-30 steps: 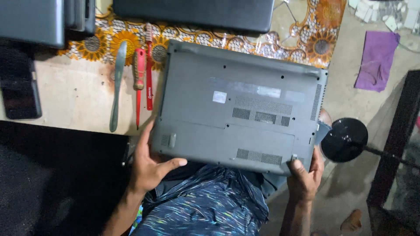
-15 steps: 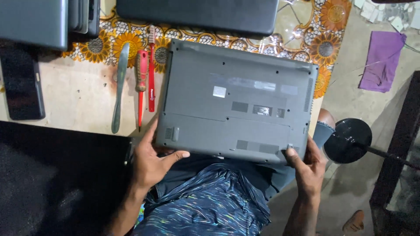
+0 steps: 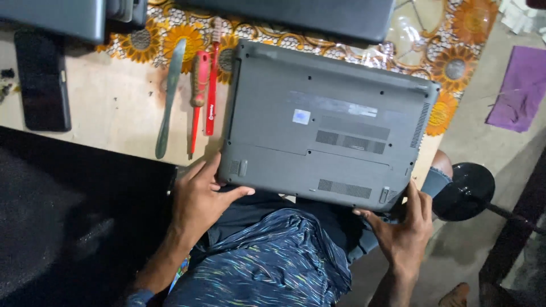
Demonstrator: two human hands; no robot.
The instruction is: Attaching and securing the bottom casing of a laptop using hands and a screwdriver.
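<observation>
A grey laptop point(image 3: 324, 122) lies upside down on the table, its near edge hanging over my lap. My left hand point(image 3: 199, 199) grips its near left corner, thumb under the edge and fingers on the base. My right hand point(image 3: 404, 227) holds the near right corner from below, fingertips on the edge by a small latch. Vents, a white sticker and several screw holes show on the base.
Left of the laptop lie two red screwdrivers point(image 3: 207, 85) and a flat metal pry tool point(image 3: 168, 94). A black phone point(image 3: 42, 79) rests at the far left. Other grey laptops point(image 3: 307, 14) sit at the back. A black round stool point(image 3: 463, 190) stands at my right.
The laptop has slid a little away from me and to the left on the table. Both hands stayed on its near corners.
</observation>
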